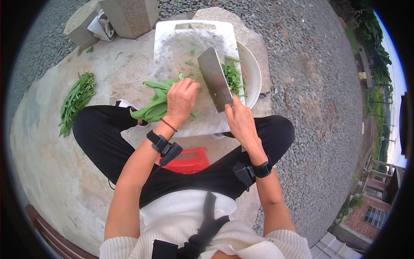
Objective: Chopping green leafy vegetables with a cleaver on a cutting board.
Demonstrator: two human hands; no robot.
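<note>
My left hand is closed round a bunch of leafy greens on the white cutting board. The broad leaves stick out to the left of my fist. In my right hand is a cleaver, gripped near the heel of its blade; its handle is hidden by the hand. The blade leans over the board, to the right of my left hand and apart from it. Chopped greens lie in a heap just right of the blade, at the board's right edge. Small green scraps dot the board's middle.
A white basin sits partly under the board's right edge. Another bundle of greens rests on the concrete at left. Between my legs is a red plastic stool. Concrete blocks stand at the far left, and gravel spreads to the right.
</note>
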